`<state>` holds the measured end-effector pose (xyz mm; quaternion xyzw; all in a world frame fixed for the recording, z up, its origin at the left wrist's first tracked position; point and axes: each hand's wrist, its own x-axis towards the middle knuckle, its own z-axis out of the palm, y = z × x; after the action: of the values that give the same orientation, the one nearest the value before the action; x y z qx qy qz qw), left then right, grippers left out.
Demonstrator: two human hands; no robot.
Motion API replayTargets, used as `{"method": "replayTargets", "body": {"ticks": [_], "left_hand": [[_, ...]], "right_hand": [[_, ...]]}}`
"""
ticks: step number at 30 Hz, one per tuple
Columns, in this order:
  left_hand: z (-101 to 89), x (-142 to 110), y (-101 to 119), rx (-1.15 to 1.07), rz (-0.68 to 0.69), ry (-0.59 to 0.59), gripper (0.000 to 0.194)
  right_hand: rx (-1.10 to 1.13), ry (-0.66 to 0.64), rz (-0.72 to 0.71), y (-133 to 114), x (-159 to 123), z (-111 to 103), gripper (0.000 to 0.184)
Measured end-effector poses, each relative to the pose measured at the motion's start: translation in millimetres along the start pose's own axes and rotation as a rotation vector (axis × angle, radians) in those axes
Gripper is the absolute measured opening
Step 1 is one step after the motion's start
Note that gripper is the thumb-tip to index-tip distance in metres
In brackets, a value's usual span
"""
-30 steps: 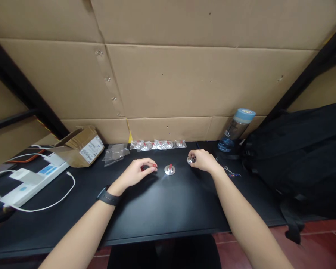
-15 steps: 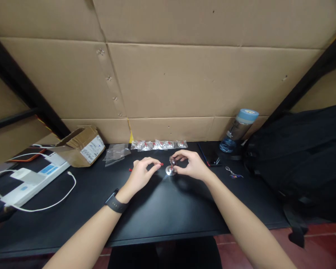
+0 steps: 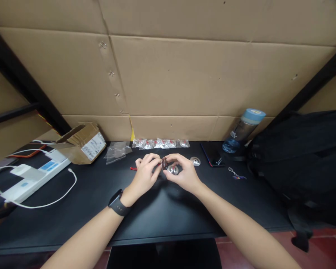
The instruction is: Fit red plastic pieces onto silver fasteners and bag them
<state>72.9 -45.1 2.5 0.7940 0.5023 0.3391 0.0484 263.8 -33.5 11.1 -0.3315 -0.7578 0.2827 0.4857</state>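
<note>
My two hands meet above the middle of the black table [image 3: 168, 209]. My right hand [image 3: 184, 175] pinches a small dark round piece [image 3: 164, 163] between thumb and fingers, just above a shiny silver disc [image 3: 173, 170]. My left hand [image 3: 145, 175], with a black watch on its wrist, has its fingertips pinched together against that dark piece; what they hold is too small to make out. A second silver disc [image 3: 195, 161] lies on the table right of my right hand. Left of my left hand lies a small red piece [image 3: 133, 169].
A row of small clear bags with silver and red parts [image 3: 161, 143] lines the cardboard wall. Empty clear bags [image 3: 117, 151], an open cardboard box [image 3: 81, 144] and a white power strip [image 3: 30, 179] lie left. A phone [image 3: 212, 154], water bottle [image 3: 242, 130], keyring [image 3: 236, 175] and black backpack [image 3: 305, 160] are right.
My right hand came in from the right to the centre disc and took up the dark piece. A silver disc now lies where that hand was. My left hand closed in to meet it.
</note>
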Motion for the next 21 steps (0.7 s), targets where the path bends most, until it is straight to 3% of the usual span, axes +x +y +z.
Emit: {"method": "replayTargets", "body": {"ticks": [7,21], "left_hand": [[-0.4,-1,0,0.047,0.007,0.038,0.016],[-0.5,0,2,0.095,0.067,0.089,0.013]], "right_hand": [[0.055,-0.046,0.043,7,-2,0,0.035],[0.149,0.02,0.074,17,-4,10,0.031]]}}
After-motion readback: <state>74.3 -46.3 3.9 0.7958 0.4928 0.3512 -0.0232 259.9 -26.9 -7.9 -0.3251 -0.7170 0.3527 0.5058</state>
